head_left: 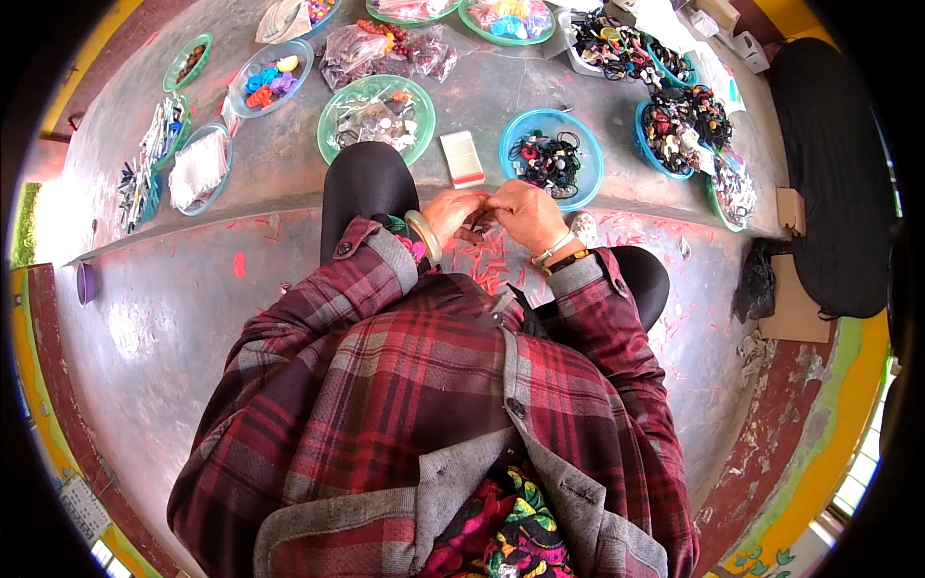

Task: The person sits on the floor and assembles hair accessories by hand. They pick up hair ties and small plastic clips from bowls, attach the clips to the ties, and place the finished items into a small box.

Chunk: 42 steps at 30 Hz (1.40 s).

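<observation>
My left hand (451, 214) and my right hand (530, 216) meet between my knees, at the raised ledge's front edge. Fingers of both are pinched together at their tips, closed around something small that I cannot make out. Something dark shows beneath the left fingers, its kind unclear. Just beyond my hands lies a small rectangular pale box (462, 154) with a red end. To its right stands a blue basin (506, 154) of black cord-like pieces; to its left, a green basin (326, 123) holds small mixed pieces and clear plastic. Red scraps (491, 262) litter the floor below.
Further basins surround the ledge: a blue one with coloured pieces (258, 96), one with white sheets (200, 173), and a blue one with dark cords (646, 144) at right. Bags of reddish pieces (376, 56) lie behind. A purple cup (87, 282) sits far left.
</observation>
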Each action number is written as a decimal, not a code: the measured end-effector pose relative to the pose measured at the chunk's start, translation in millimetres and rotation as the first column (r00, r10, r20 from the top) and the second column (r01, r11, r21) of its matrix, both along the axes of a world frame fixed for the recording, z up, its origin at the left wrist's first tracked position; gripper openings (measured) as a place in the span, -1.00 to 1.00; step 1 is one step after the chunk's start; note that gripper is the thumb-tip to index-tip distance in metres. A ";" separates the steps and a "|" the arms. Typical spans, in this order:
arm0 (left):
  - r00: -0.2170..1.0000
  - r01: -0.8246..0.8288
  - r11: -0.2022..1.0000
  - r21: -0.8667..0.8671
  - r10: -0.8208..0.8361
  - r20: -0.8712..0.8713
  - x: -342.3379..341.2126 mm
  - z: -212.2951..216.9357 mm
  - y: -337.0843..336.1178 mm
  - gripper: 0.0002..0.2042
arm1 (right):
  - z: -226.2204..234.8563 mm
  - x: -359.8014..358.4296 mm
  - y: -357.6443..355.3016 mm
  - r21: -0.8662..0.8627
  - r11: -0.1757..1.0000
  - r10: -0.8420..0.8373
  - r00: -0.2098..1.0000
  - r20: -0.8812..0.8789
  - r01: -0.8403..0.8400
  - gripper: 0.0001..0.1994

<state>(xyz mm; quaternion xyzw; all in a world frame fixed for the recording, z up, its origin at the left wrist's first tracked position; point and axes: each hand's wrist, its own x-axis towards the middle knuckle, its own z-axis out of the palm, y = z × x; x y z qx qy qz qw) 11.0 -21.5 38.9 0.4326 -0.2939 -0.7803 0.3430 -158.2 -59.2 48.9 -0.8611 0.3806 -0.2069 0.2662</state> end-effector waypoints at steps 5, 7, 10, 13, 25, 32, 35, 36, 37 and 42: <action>1.000 0.006 1.000 0.007 -0.006 -0.002 1.2 0.5 -0.5 -0.74 | -0.3 1.1 -0.2 0.057 0.996 -0.073 0.997 0.005 0.073 -0.87; 1.000 -0.002 1.000 0.021 0.003 -0.010 0.2 0.6 -0.9 -0.74 | 5.9 3.4 1.0 0.012 0.994 -0.109 0.994 0.011 0.109 -0.88; 1.000 0.009 1.000 -0.005 -0.009 -0.011 1.3 -1.0 -0.8 -0.71 | 7.9 4.5 0.5 -0.093 0.988 -0.118 0.992 0.041 0.121 -0.87; 1.000 0.006 1.000 0.007 -0.006 0.005 0.6 -7.1 -1.6 -0.71 | -1.0 2.8 -1.7 -0.014 0.994 -0.110 0.993 0.048 0.111 -0.86; 0.999 -0.041 0.998 -0.038 0.041 -0.003 1.5 -6.2 -1.3 -0.67 | -5.7 2.2 -2.6 0.275 0.957 -0.091 0.996 -0.006 0.090 -0.73; 0.999 -0.015 0.999 -0.040 0.013 -0.047 2.2 -9.9 -2.0 -0.65 | -8.3 2.0 -2.5 0.420 0.895 -0.147 0.989 -0.035 0.148 -0.79; 0.998 0.001 0.999 -0.046 -0.004 -0.067 1.9 -11.3 -2.9 -0.64 | -3.6 2.1 0.3 0.424 0.895 -0.136 0.990 -0.042 0.141 -0.78; 0.997 0.006 0.999 -0.043 -0.009 -0.075 0.6 -10.5 -3.6 -0.63 | -1.3 2.7 1.1 0.410 0.901 -0.132 0.990 -0.047 0.140 -0.78; 0.996 0.011 0.999 -0.040 -0.014 -0.082 0.1 -9.6 -3.9 -0.63 | -0.6 3.8 1.4 0.382 0.909 -0.155 0.986 -0.057 0.165 -0.79; 0.983 -0.121 0.992 -0.039 0.114 -0.145 -0.1 -13.6 -6.5 -0.66 | 6.0 6.4 1.5 0.388 0.882 -0.252 0.963 -0.091 0.267 -0.81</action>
